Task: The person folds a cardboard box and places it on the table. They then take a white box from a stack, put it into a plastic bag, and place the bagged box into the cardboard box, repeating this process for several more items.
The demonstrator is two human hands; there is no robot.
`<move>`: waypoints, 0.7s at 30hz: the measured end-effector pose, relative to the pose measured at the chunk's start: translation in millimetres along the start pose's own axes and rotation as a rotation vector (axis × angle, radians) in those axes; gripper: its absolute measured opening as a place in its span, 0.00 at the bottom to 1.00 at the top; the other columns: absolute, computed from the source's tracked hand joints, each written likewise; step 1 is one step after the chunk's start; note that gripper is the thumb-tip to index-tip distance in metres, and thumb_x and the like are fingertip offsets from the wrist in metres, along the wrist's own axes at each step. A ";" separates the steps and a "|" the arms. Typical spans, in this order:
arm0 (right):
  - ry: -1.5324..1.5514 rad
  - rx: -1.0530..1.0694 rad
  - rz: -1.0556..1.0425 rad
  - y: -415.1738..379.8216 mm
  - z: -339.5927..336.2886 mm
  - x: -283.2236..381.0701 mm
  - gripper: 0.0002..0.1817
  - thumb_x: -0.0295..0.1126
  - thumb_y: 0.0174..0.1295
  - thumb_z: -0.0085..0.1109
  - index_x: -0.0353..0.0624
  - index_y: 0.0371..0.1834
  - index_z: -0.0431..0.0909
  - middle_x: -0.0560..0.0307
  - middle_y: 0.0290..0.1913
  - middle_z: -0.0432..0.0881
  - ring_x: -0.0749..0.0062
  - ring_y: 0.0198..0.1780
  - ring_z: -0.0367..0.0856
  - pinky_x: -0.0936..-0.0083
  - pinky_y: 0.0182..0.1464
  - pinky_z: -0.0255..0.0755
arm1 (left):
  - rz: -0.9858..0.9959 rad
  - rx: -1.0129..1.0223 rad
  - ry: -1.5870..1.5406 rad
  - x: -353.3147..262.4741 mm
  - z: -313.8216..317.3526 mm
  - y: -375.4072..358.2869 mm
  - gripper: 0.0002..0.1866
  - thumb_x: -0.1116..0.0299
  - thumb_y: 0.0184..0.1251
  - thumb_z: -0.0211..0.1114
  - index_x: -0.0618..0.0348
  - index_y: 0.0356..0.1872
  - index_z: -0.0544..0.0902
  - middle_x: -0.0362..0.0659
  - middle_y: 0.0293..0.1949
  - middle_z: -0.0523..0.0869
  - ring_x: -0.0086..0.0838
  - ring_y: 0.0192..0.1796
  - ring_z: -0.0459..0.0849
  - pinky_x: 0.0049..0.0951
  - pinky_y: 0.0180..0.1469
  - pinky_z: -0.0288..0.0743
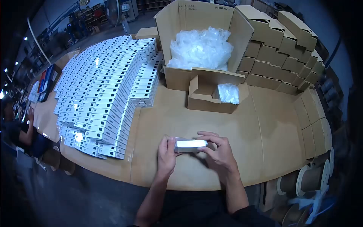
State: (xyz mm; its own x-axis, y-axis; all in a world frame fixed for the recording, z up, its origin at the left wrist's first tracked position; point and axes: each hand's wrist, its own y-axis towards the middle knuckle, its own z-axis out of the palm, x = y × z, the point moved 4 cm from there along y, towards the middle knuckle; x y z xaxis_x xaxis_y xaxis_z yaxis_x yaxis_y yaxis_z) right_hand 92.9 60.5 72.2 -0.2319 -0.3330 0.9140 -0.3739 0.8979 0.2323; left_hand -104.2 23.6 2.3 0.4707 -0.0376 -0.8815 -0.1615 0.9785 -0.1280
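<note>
Just above the near part of the table, a small white box (191, 143) is held level, with what looks like clear plastic around its ends. My left hand (166, 156) grips its left end, thumb on the near side. At the other end, my right hand (220, 151) curls its thumb and fingers about the corner. Beyond them stands an open brown carton (206, 104), with a plastic-wrapped packet (228, 94) sticking up at its right side.
Tall stacks of white labelled boxes (102, 94) cover the left side. A large carton (177, 78) full of clear plastic bags (200, 49) stands at the back. Brown cartons (272, 56) are piled back right. Spools (310, 179) sit below the right edge. Another person (24, 132) is far left.
</note>
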 end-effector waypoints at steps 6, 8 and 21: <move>-0.230 0.063 -0.207 4.0 -16.1 6.2 0.17 0.30 0.56 0.77 0.42 0.50 0.90 0.52 0.63 0.85 0.45 0.72 0.75 0.52 0.73 0.68 | 0.151 0.314 0.182 -44.9 18.6 -5.7 0.17 0.72 0.81 0.59 0.66 0.65 0.77 0.52 0.70 0.73 0.33 0.64 0.81 0.30 0.58 0.85; -0.311 0.055 -0.242 4.4 -19.4 17.1 0.18 0.30 0.56 0.77 0.43 0.51 0.90 0.53 0.65 0.84 0.45 0.74 0.73 0.51 0.73 0.67 | 0.225 0.468 0.433 -48.4 18.6 -3.1 0.20 0.75 0.78 0.63 0.65 0.68 0.78 0.52 0.72 0.72 0.29 0.63 0.80 0.25 0.58 0.84; -0.710 0.364 -0.452 34.9 -40.2 51.6 0.12 0.26 0.59 0.67 0.43 0.45 0.79 0.53 0.41 0.80 0.54 0.45 0.80 0.61 0.49 0.74 | 0.259 0.493 0.595 -53.3 31.1 33.5 0.23 0.77 0.71 0.70 0.64 0.66 0.78 0.49 0.71 0.73 0.35 0.69 0.77 0.35 0.64 0.78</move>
State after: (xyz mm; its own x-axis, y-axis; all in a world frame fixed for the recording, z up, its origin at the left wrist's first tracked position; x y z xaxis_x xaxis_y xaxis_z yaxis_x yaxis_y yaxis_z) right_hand 103.9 86.2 140.9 -0.4466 -0.8376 0.3145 -0.7955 0.5326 0.2889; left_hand -107.7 64.7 59.1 -0.0914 0.2362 -0.9674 0.2637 0.9425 0.2052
